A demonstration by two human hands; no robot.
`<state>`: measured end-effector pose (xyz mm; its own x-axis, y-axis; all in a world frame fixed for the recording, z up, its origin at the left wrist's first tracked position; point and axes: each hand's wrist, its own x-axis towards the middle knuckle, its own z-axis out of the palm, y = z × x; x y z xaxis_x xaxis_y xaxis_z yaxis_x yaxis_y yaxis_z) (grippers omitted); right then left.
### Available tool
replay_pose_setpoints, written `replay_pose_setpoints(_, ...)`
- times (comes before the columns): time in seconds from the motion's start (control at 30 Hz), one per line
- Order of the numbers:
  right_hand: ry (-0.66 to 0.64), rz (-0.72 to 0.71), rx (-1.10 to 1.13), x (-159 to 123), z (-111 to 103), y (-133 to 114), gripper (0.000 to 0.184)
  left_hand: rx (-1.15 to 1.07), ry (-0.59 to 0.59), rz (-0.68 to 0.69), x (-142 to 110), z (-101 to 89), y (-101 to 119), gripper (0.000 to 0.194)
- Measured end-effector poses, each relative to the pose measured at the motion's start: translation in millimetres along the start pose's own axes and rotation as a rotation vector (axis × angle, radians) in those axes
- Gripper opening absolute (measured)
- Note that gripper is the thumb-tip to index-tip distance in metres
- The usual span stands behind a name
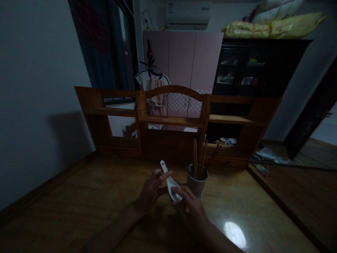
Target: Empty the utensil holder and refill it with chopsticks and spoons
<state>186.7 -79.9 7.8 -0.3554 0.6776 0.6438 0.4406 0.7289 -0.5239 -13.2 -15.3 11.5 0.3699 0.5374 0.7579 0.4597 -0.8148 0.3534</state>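
Note:
A white ceramic soup spoon [170, 182] is held between both hands above the wooden desk [86, 200]. My left hand [151, 191] pinches the handle with its fingers. My right hand [190, 207] grips the bowl end of the spoon with thumb and fingers. Just right of the spoon stands a pale cup [197, 183] with several brown chopsticks [201, 158] upright in it. The cup sits on the desk, close to my right hand's fingers.
A wooden shelf unit [173, 121] runs along the desk's back edge. Beyond it stand a pink wardrobe [184, 63], hanging clothes [155, 91] and a dark cabinet [250, 66]. A bright light reflection [235, 233] shows on the desk at right.

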Motion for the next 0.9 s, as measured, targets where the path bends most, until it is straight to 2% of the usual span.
replay_pose_setpoints(0.13, 0.009, -0.017, 0.0, 0.3, 0.8, 1.0, 0.034, -0.013, -0.011, 0.006, 2.0, -2.3, 2.5, 0.048)
replay_pose_setpoints(0.33, 0.056, -0.008, 0.026, 1.1, 1.9, -0.2, 0.021, -0.043, -0.009, 0.003, 3.5, -2.3, 3.9, 0.047)
replay_pose_setpoints(0.5, 0.014, -0.012, 0.012, 1.5, 0.6, -0.9, 0.034, -0.053, -0.006, 0.004, 3.0, -2.2, 4.7, 0.047)
replay_pose_setpoints(0.6, 0.009, -0.005, -0.01, 1.0, 0.9, -0.2, 0.035, -0.046, -0.005, 0.019, 2.8, -2.8, 4.9, 0.05)
replay_pose_setpoints(0.8, 0.049, 0.031, 0.03, 0.9, 1.2, -0.8, 0.018, -0.063, -0.028, -0.012, 1.9, -3.7, 4.6, 0.052)
replay_pose_setpoints(0.9, 0.036, 0.019, 0.042, 1.3, 0.2, -2.2, 0.021, -0.034, -0.035, -0.019, 1.0, -3.1, 3.1, 0.053)
